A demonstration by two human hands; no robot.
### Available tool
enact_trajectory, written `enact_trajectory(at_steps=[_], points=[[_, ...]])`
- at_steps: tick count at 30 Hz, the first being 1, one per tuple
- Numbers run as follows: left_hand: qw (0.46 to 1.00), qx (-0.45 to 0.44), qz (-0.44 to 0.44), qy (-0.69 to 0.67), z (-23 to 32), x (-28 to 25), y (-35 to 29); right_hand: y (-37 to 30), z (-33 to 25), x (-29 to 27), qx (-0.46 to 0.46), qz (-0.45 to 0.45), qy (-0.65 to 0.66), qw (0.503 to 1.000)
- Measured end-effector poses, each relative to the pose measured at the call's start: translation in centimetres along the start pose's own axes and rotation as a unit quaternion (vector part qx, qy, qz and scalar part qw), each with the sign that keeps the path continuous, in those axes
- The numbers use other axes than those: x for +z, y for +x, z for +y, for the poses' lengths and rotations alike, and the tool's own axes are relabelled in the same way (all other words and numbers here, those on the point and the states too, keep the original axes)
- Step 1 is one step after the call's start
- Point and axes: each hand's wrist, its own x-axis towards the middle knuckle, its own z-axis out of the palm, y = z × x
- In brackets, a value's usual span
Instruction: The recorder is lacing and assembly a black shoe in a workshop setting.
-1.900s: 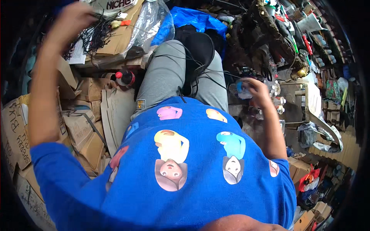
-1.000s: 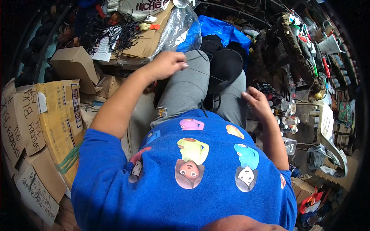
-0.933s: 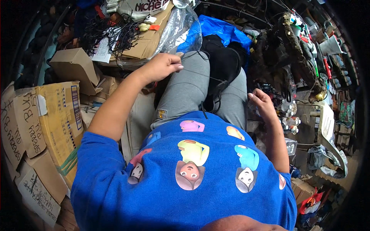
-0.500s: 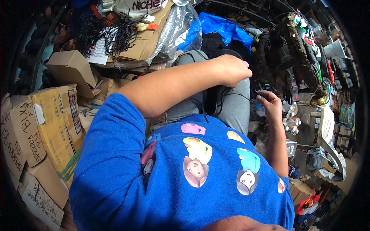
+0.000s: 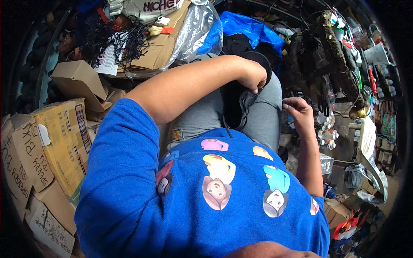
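Between my grey-trousered thighs rests a black shoe-like piece [image 5: 234,105], with dark cord loops [image 5: 245,109] hanging on it. My left hand [image 5: 253,76] bends over its far part, with fingers closed in a pinch beside a dark curved rim [image 5: 265,62]. From those fingertips a thin dark thread [image 5: 270,102] stretches across my thigh to my right hand [image 5: 299,109]. The right thumb and forefinger pinch its end; a tiny pale tip sticks up there, too small to name. My left hand covers part of the black piece.
Cardboard boxes [image 5: 60,142] crowd the left side. Beyond them, tangled black laces [image 5: 129,45] lie on cardboard beside clear plastic [image 5: 200,32]. Blue plastic sheeting [image 5: 251,30] covers things ahead. At right are small bottles [image 5: 328,136], a white curved frame [image 5: 368,146] and cluttered tools.
My left hand has drawn back toward me and slightly left, its fingertips now pointing down. The dark curved rim shows beside it. My right hand has shifted only slightly.
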Motion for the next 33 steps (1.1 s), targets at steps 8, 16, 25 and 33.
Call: enact_trajectory(at_steps=[8, 16, 25, 33], points=[[0.988, 0.102, 0.077, -0.084, -2.6, 3.0, 1.2, 0.5, -0.6, 0.9, -0.069, -0.010, -0.081, 0.994], [0.968, 0.150, 0.094, -0.176, -4.1, 2.9, -0.3, 1.5, -1.2, 2.6, -0.116, -0.037, -0.108, 0.987], [0.957, 0.116, 0.079, -0.252, -4.2, 2.9, -0.9, 1.5, -2.8, 4.1, -0.099, -0.048, -0.187, 0.976], [0.944, 0.117, 0.104, -0.289, -4.2, 3.5, -1.4, 1.3, -3.1, 5.3, -0.128, -0.045, -0.196, 0.971]])
